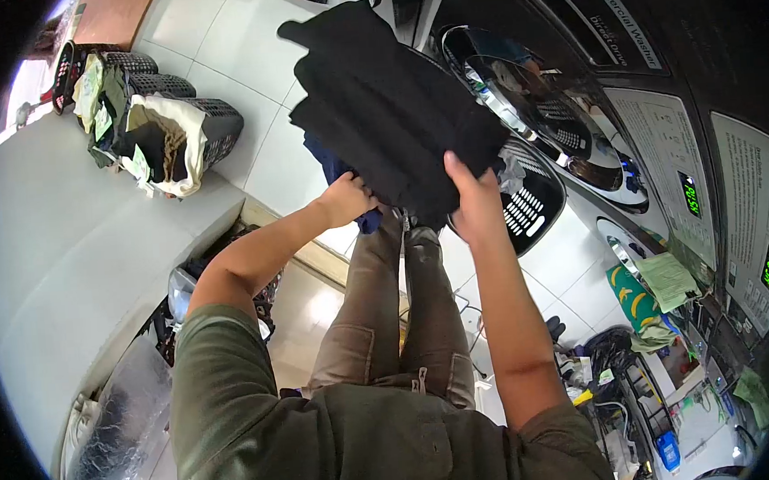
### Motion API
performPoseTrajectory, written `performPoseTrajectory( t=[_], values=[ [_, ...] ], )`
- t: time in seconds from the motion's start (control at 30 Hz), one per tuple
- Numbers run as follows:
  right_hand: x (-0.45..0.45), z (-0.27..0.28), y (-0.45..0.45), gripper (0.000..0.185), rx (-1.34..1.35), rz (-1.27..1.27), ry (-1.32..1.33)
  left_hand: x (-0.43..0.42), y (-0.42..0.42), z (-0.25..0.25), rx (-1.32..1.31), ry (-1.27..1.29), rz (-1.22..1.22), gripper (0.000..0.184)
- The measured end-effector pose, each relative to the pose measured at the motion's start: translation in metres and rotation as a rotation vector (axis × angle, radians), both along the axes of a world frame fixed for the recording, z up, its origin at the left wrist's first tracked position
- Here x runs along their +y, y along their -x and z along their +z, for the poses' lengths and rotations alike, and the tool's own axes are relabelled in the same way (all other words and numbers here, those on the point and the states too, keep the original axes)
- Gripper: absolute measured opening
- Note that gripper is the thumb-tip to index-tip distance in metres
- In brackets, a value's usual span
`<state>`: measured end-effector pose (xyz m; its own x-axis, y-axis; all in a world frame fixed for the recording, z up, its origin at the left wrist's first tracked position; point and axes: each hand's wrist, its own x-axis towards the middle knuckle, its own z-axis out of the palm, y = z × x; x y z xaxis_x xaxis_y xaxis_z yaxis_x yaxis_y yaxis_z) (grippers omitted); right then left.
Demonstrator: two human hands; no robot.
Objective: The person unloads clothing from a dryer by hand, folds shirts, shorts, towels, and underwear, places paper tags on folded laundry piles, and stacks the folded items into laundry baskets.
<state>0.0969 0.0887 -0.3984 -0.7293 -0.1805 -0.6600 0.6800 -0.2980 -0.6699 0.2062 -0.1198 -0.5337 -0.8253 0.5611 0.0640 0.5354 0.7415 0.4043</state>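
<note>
A black garment [385, 99] is held up in front of me, spread out; its exact kind cannot be made out. My right hand [477, 201] is closed on its lower right edge, with the thumb on top. My left hand [347, 200] has its fingers closed round a bunched navy blue garment [329, 162] at the black garment's lower left edge. Most of the navy cloth is hidden behind the black one. Under the right side of the black garment stands a black laundry basket [536, 197] with pale cloth or plastic in it.
Washing machines line the right, one with a round glass door [535, 108] and green-lit displays [690, 195]. Filled laundry baskets [219, 131] stand at upper left beside a white ledge [76, 232]. Clutter, cables and a green banana-print box [632, 300] lie at lower right.
</note>
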Motion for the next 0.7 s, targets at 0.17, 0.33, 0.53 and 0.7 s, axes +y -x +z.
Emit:
performPoseTrajectory(
  t=[0.17,0.33,0.53,0.7],
  values=[
    [0.049,-0.111,-0.026,0.075,-0.117,0.212,-0.683,0.002,0.018,0.040,-0.416,0.431,-0.201,0.022],
    [0.098,-0.100,-0.104,0.058,-0.353,0.436,-0.522,-0.010,0.035,0.073,-0.492,0.414,-0.067,0.026],
    [0.136,-0.058,-0.163,0.045,-0.636,0.434,-0.509,0.001,0.060,0.141,-0.566,0.499,0.034,0.020],
    [0.152,-0.044,-0.167,0.045,-0.625,0.363,-0.473,0.057,0.093,0.121,-0.591,0.573,0.053,0.026]
  ],
)
